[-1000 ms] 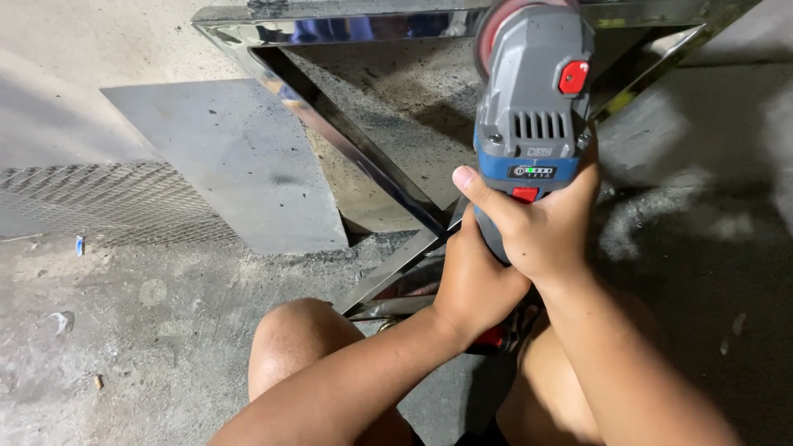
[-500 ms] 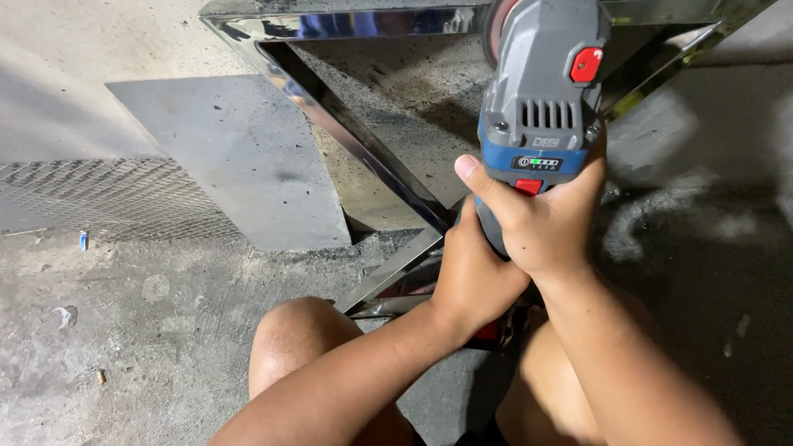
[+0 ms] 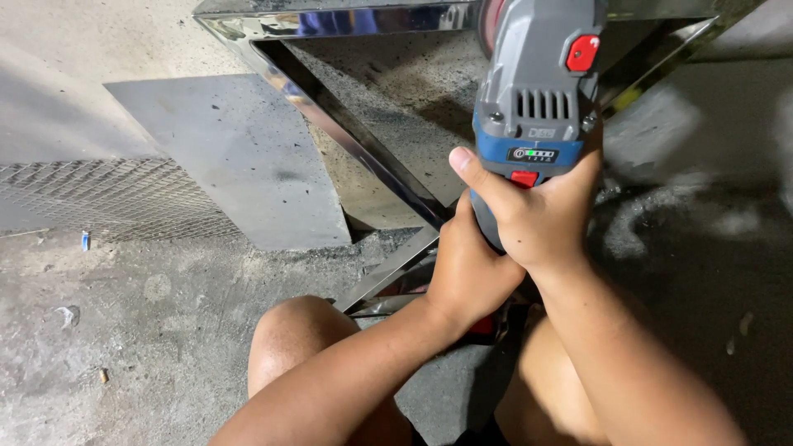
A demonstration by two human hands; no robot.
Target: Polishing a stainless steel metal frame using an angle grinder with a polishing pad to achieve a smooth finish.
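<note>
Head camera is looking down at my two hands, and both are gripping a grey and blue cordless angle grinder (image 3: 537, 99). My right hand (image 3: 541, 219) is wrapping tight around its handle, thumb lying across the front. My left hand (image 3: 467, 264) is curling closed just under it, touching the right one. The grinder is pointing away from me, its red disc (image 3: 489, 25) sitting at the shiny steel frame (image 3: 355, 140) on the concrete floor (image 3: 124, 330). My bare knee (image 3: 301, 339) is showing below.
</note>
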